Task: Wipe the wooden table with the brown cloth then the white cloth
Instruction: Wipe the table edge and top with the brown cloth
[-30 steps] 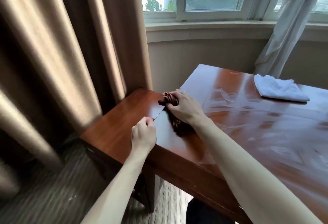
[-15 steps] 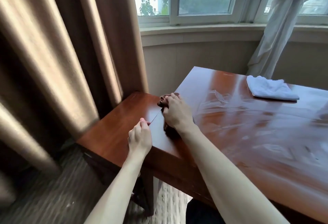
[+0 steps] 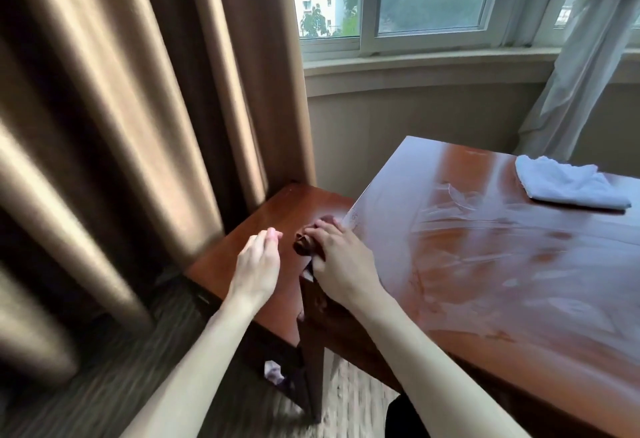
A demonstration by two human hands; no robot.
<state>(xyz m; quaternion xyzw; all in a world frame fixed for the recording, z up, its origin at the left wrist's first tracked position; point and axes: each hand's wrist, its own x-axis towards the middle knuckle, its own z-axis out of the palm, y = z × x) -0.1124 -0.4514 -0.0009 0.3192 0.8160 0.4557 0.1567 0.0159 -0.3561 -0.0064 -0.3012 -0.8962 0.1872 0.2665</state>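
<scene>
The glossy wooden table [image 3: 502, 281] fills the right half, its top streaked with wet smears. My right hand [image 3: 341, 264] grips the bunched brown cloth [image 3: 304, 245] at the table's left edge, near the front corner. My left hand [image 3: 258, 264] hovers just left of that edge, over the lower side table, fingers loosely curled and holding nothing. A folded white cloth [image 3: 568, 184] lies at the table's far right.
A lower wooden side table [image 3: 273, 219] adjoins the big table's left edge. Heavy brown curtains [image 3: 138, 108] hang on the left, a window sill [image 3: 433, 66] at the back, a pale tied curtain [image 3: 585, 56] at the far right. Carpet lies below.
My left hand has let go of the table's edge and lifted slightly left. My right hand with the brown cloth has slid to the table's left edge.
</scene>
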